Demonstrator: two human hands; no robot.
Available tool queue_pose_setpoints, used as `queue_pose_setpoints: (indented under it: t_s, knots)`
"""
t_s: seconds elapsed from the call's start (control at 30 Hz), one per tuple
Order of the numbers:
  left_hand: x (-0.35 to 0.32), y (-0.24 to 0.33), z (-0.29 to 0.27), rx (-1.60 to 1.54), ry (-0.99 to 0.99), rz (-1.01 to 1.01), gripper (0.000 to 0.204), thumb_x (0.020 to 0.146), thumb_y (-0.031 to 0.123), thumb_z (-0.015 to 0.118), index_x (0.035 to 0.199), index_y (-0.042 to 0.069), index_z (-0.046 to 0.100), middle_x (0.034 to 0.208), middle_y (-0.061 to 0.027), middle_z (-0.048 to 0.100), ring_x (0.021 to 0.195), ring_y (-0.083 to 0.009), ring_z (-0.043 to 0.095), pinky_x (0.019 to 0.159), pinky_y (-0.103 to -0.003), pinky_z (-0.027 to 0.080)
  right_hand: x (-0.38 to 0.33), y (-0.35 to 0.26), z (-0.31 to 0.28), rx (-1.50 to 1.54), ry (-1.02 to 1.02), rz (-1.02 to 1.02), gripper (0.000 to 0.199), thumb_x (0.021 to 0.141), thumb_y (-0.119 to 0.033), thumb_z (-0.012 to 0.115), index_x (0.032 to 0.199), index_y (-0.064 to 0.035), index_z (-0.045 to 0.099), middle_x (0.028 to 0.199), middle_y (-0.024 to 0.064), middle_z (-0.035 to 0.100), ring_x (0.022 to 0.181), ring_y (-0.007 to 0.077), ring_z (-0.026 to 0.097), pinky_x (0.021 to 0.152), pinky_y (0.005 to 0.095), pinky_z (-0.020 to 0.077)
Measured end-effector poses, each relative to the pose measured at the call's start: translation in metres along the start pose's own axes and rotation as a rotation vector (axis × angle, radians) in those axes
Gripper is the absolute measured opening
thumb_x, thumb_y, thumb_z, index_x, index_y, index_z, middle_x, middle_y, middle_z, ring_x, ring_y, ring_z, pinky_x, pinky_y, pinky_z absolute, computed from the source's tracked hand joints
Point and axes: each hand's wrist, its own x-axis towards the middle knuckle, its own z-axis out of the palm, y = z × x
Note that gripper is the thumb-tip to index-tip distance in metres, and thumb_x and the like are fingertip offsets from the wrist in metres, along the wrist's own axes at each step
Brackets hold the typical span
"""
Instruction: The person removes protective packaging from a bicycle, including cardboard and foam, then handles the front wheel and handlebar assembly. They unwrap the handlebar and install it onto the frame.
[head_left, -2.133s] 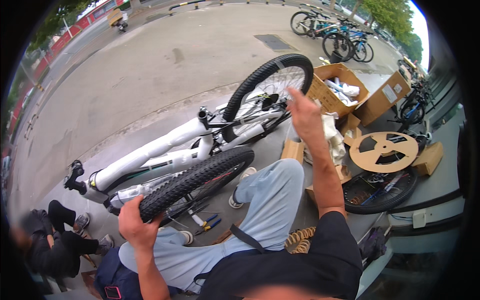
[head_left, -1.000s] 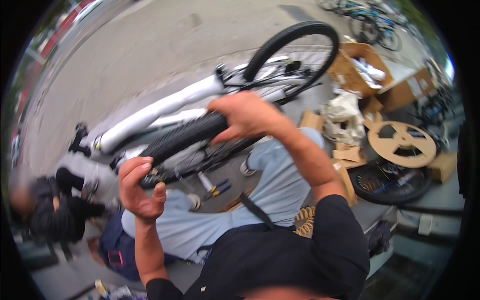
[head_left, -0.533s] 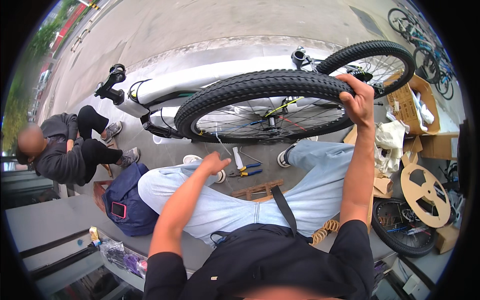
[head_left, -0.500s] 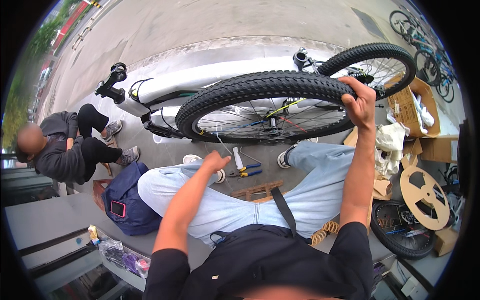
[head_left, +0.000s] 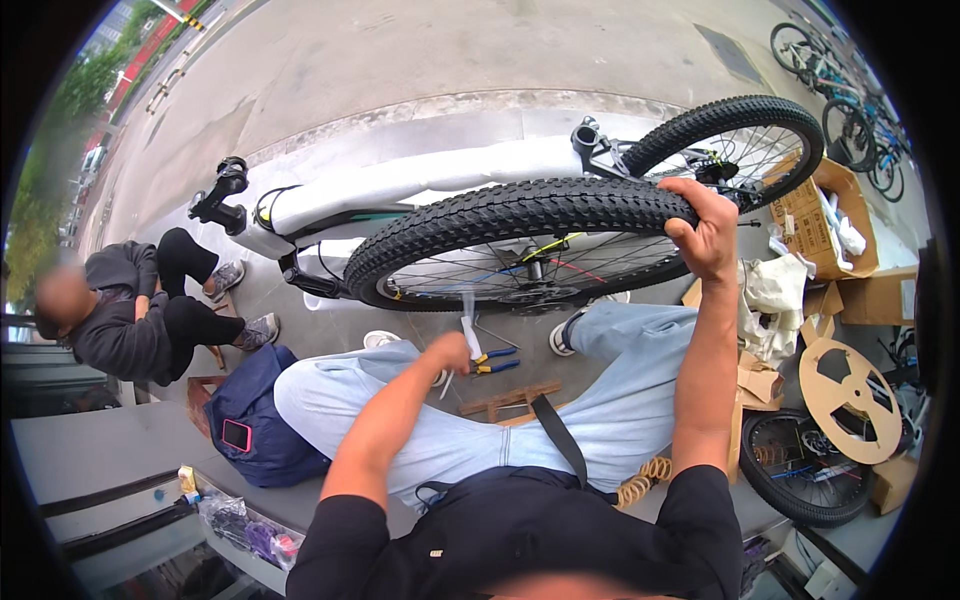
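Observation:
My right hand (head_left: 705,228) is shut on the knobby black tyre of a loose bicycle wheel (head_left: 520,215), which it holds up in front of me over my knees. Behind the wheel lies a bicycle frame wrapped in white foam (head_left: 420,180), with a second wheel (head_left: 745,125) at its right end. My left hand (head_left: 450,352) hovers at my left knee with its fingers curled; whether it holds anything does not show. Just beyond it, pliers with blue and yellow handles (head_left: 492,363) and a pale thin tool (head_left: 468,328) lie on the ground.
A person in black crouches at the left (head_left: 130,310). A dark blue bag (head_left: 250,430) sits by my left leg. On the right are open cardboard boxes (head_left: 815,215), a round cardboard disc (head_left: 850,400), another wheel on the ground (head_left: 800,470), and parked bicycles at the far right (head_left: 830,60).
My right hand came down from the air and gripped the tyre. My left hand let go of the tyre, dropped to my knee and has edged right toward the pliers.

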Motion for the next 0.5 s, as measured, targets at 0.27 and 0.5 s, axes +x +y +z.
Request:
queue_pose_setpoints:
  t_s: [0.27, 0.5]
  knots:
    - [-0.293, 0.119, -0.116, -0.506, 0.405, 0.233, 0.028, 0.111, 0.028, 0.055, 0.110, 0.004, 0.069, 0.081, -0.0130, 0.069, 0.077, -0.0324, 0.071, 0.073, -0.044, 0.055, 0.002, -0.004, 0.008, -0.038, 0.054, -0.086, 0.060, 0.088, -0.059, 0.082, 0.113, -0.0044, 0.078, 0.096, 0.0152, 0.078, 0.086, 0.0314, 0.077, 0.076, 0.0366, 0.0590]
    - [-0.303, 0.142, -0.240, -0.275, 1.714, 0.514, 0.029, 0.114, 0.019, 0.053, 0.117, -0.006, 0.067, 0.111, -0.0162, 0.066, 0.096, -0.0250, 0.064, 0.083, -0.037, 0.050, 0.013, -0.040, 0.016, -0.187, 0.239, -0.369, 0.058, 0.080, -0.048, 0.092, 0.120, -0.0088, 0.078, 0.108, 0.0128, 0.079, 0.100, 0.0347, 0.075, 0.087, 0.0426, 0.0608]
